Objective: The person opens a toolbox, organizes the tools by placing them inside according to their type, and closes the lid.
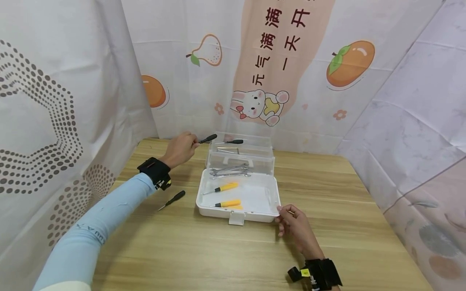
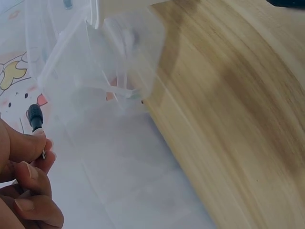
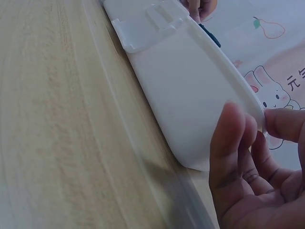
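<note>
My left hand [image 1: 182, 148] pinches a black-handled screwdriver [image 1: 209, 138] beside the raised clear lid [image 1: 242, 161] of a white toolbox [image 1: 218, 212]. In the left wrist view its black handle [image 2: 35, 116] points up from the fingertips, with the metal tip showing under them. My right hand [image 1: 296, 228] grips the toolbox's near right corner, thumb on the rim and fingers around the outside. Yellow-handled screwdrivers [image 1: 228, 186] and metal wrenches [image 1: 231, 171] lie in the box. Another black screwdriver [image 1: 234, 142] and an L-shaped hex key [image 1: 236, 150] show at the clear lid section.
A further black-handled screwdriver [image 1: 177, 197] lies on the wooden table [image 1: 218, 254] left of the box. A white latch [image 1: 236, 218] hangs at the box's front. Behind the table hangs a printed curtain [image 1: 174, 24]; more cloth stands at both sides.
</note>
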